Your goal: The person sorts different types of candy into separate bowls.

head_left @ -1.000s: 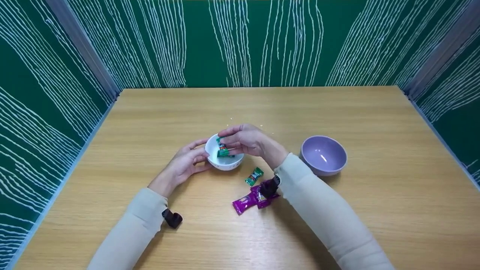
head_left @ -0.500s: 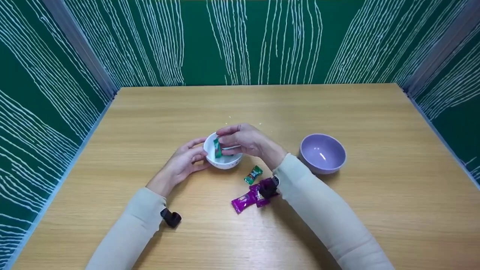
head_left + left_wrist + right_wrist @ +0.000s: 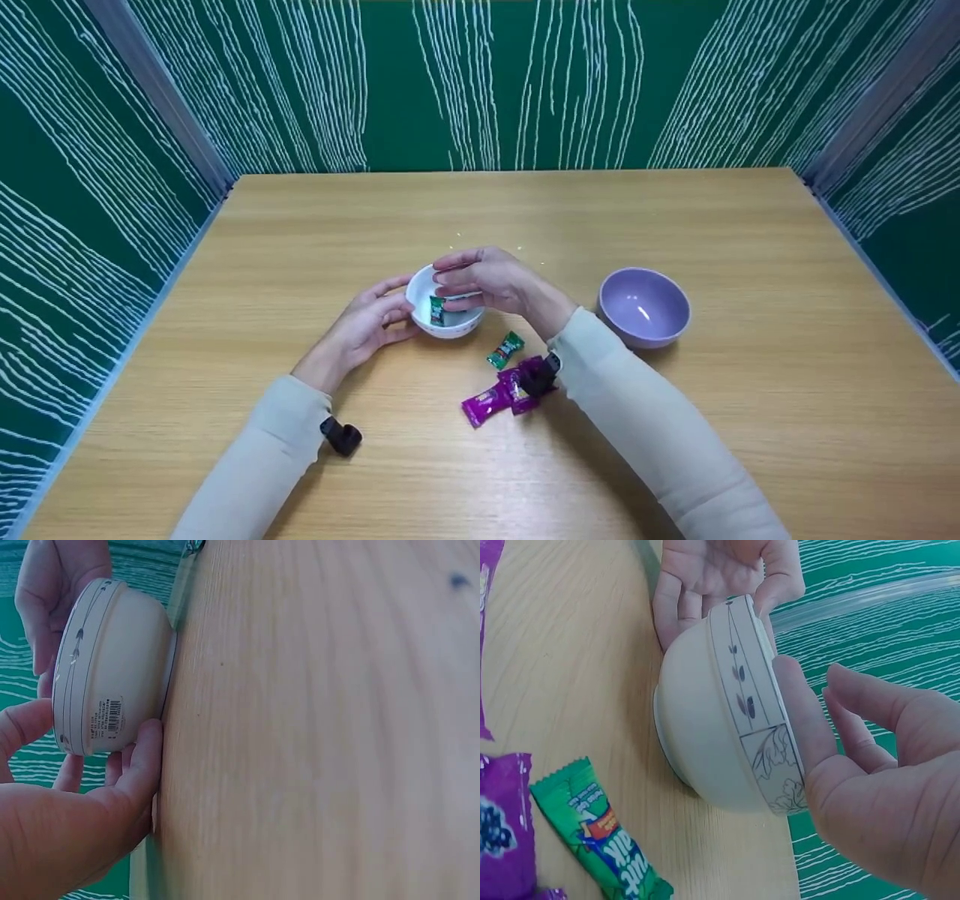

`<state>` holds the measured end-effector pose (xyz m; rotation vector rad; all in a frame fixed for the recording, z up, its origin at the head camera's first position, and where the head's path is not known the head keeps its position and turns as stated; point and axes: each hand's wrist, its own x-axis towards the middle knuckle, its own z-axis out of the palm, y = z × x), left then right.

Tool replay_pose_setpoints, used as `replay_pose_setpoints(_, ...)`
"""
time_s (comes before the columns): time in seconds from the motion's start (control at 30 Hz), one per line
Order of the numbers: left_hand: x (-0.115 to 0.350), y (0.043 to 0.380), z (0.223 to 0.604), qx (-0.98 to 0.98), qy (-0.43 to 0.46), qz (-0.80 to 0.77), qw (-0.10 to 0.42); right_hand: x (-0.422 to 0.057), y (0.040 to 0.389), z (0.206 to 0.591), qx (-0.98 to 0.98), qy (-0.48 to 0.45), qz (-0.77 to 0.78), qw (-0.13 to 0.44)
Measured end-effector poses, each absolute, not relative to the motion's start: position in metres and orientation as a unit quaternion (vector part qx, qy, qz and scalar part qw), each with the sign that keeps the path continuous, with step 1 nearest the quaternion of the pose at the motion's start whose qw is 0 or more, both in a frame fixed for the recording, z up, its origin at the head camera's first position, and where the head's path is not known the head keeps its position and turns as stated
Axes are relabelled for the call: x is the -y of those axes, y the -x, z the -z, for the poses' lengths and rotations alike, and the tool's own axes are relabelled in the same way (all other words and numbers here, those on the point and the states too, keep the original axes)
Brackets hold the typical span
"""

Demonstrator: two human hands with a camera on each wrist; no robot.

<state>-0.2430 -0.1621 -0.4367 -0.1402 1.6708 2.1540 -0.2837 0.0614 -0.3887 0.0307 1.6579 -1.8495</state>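
Note:
A white bowl (image 3: 454, 331) with a patterned rim band stands upright on the table. My left hand (image 3: 365, 324) holds it from the left side, thumb at the rim and other fingers low along the wall, as the left wrist view shows. Inside the bowl lies a green-wrapped candy (image 3: 437, 310), partly covered by my right hand (image 3: 491, 282). That hand hovers over the bowl's right rim with its fingers apart and nothing between them. On the table nearby is another green candy (image 3: 604, 836), and beside it are several purple-wrapped candies (image 3: 485, 406), some hidden under the right wrist camera.
A purple bowl (image 3: 646, 306) stands to the right, close to my right sleeve. Small white crumbs (image 3: 459, 235) are scattered behind the white bowl. Green walls (image 3: 510, 82) with white lines enclose the back and sides of the wooden table (image 3: 337, 217).
The green candy that was in my right fingers has dropped into the white bowl, and those fingers have spread. My left hand and the bowl have stayed in place.

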Motion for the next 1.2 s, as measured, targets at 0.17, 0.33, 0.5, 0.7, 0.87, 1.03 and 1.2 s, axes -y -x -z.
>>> replay_pose_setpoints(0.17, 0.162, 0.243, 0.437, -0.599, 0.054, -0.772, 0.204, -0.068, 0.281, 0.386, -0.622, 0.004, 0.706, 0.339)
replay_pose_setpoints(0.33, 0.162, 0.243, 0.435, -0.603, 0.048, -0.769, 0.206, -0.080, 0.278, 0.381, -0.618, 0.025, 0.700, 0.357)
replay_pose_setpoints(0.5, 0.162, 0.242, 0.435, -0.601, 0.054, -0.770, 0.205, -0.094, 0.274, 0.374, -0.614, 0.037, 0.702, 0.359)
replay_pose_setpoints(0.7, 0.162, 0.241, 0.433, -0.603, 0.055, -0.769, 0.203, -0.112, 0.270, 0.368, -0.628, 0.047, 0.695, 0.346)
replay_pose_setpoints(0.87, 0.163, 0.242, 0.432, -0.604, 0.053, -0.768, 0.205, -0.131, 0.270, 0.373, -0.657, 0.028, 0.668, 0.348)
replay_pose_setpoints(1.03, 0.163, 0.242, 0.433, -0.604, 0.055, -0.768, 0.205, -0.145, 0.271, 0.385, -0.680, 0.015, 0.634, 0.367)
replay_pose_setpoints(1.2, 0.161, 0.242, 0.433, -0.604, 0.057, -0.768, 0.205, -0.150, 0.272, 0.394, -0.698, 0.025, 0.602, 0.386)
